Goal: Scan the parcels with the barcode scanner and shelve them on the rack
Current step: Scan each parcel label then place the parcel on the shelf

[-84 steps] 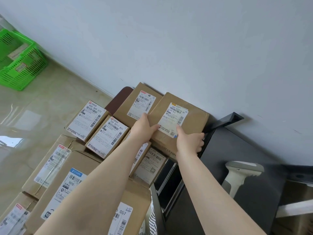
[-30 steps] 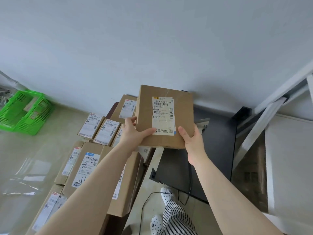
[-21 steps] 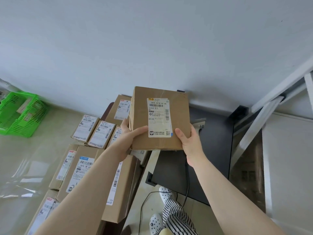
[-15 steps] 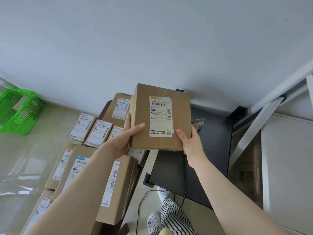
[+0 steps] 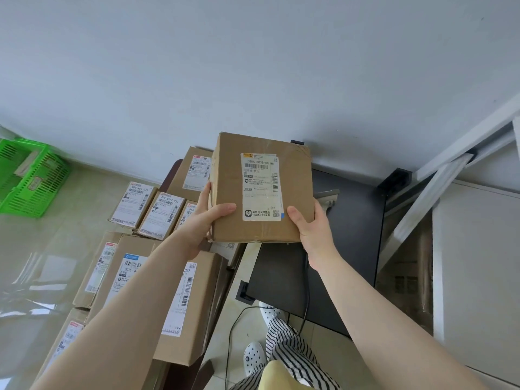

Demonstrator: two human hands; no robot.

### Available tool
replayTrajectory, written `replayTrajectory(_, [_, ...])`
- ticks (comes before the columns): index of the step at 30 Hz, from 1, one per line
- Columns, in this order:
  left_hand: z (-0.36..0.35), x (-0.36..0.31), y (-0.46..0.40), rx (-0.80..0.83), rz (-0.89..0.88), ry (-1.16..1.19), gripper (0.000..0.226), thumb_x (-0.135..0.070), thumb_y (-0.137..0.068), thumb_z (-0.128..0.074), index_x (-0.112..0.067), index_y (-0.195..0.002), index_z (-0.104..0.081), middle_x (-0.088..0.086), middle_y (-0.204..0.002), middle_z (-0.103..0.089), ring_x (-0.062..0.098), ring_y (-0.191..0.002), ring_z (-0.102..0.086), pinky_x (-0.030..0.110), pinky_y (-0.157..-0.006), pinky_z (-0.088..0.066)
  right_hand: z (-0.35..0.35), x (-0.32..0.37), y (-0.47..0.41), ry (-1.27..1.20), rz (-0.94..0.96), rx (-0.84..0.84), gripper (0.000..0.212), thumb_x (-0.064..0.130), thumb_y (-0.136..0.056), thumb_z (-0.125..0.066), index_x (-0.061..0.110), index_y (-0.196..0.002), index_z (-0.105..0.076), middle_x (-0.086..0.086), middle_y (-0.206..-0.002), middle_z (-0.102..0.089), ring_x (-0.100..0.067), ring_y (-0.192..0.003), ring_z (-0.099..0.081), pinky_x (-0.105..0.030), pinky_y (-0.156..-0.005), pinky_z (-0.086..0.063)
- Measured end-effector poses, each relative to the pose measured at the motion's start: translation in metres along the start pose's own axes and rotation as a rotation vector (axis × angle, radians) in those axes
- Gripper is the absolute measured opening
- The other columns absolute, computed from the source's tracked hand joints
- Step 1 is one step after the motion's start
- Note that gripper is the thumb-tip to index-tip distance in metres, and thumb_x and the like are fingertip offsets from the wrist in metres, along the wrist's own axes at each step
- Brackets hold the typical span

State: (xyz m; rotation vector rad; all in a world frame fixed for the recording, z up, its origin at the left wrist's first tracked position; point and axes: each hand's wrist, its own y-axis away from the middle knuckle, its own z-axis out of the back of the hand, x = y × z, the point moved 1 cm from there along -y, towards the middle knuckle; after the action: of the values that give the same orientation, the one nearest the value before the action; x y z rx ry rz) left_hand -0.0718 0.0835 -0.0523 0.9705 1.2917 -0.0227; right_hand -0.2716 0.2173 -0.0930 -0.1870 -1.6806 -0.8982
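A brown cardboard parcel (image 5: 230, 187) with a white shipping label facing me is held up in front of the wall. My left hand (image 5: 208, 218) grips its left edge, thumb on the front face. My right hand (image 5: 312, 229) grips its lower right corner, thumb beside the label. The grey barcode scanner (image 5: 327, 197) peeks out behind the parcel's right side, resting on the black table (image 5: 349, 235). Several more labelled parcels (image 5: 174, 299) lie stacked at the lower left. The white rack (image 5: 475, 249) stands at the right.
A green plastic basket (image 5: 31, 178) sits on the tiled floor at the far left. A black cable (image 5: 233, 333) runs down from the table over the floor. My striped trousers and spotted shoe (image 5: 253, 357) show at the bottom.
Both hands lifted the parcel off the stack and raised it upright in front of me. Over the last second it has stayed nearly still, shifting slightly.
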Motion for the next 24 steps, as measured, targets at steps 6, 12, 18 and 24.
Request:
replayTrajectory(6, [0.012,0.010,0.004,0.019,-0.004,0.013,0.104,-0.054,-0.061,-0.080,-0.053,-0.150,-0.028,-0.011,-0.134,-0.064,0.024,-0.125,-0.060,0.057,-0.106,-0.047,0.010,0.005,-0.004,0.072,0.078,-0.066,0.059,0.033,-0.090,-0.071,0.025,-0.142,-0.044,0.010,-0.127,-0.055,-0.004,-0.113,-0.056,-0.021,-0.087,-0.049])
replayTrajectory(12, [0.026,0.019,0.007,0.023,-0.006,0.044,0.113,-0.059,-0.053,-0.088,-0.048,-0.151,-0.032,-0.003,-0.135,-0.066,0.029,-0.127,-0.059,0.053,-0.101,-0.049,0.054,-0.037,-0.011,0.489,0.040,-0.517,0.044,0.038,-0.089,-0.072,0.020,-0.125,-0.055,0.007,-0.109,-0.059,-0.022,-0.117,-0.053,-0.035,-0.091,-0.047])
replayTrajectory(18, [0.022,0.019,0.003,0.030,-0.005,0.040,0.120,-0.065,-0.047,-0.090,-0.053,-0.151,-0.030,-0.007,-0.138,-0.063,0.027,-0.128,-0.058,0.059,-0.107,-0.045,0.039,-0.046,-0.022,0.775,-0.059,-0.448,0.070,0.050,-0.078,-0.078,0.016,-0.131,-0.047,-0.005,-0.123,-0.064,-0.029,-0.118,-0.055,-0.045,-0.094,-0.049])
replayTrajectory(24, [0.020,0.016,0.002,0.040,-0.009,0.027,0.114,-0.062,-0.053,-0.088,-0.053,-0.150,-0.030,-0.008,-0.136,-0.064,0.027,-0.128,-0.058,0.061,-0.111,-0.040,0.033,-0.034,-0.028,0.724,-0.132,-0.383,0.056,0.027,-0.087,-0.072,0.011,-0.129,-0.039,-0.007,-0.105,-0.061,-0.029,-0.089,-0.060,-0.039,-0.072,-0.050])
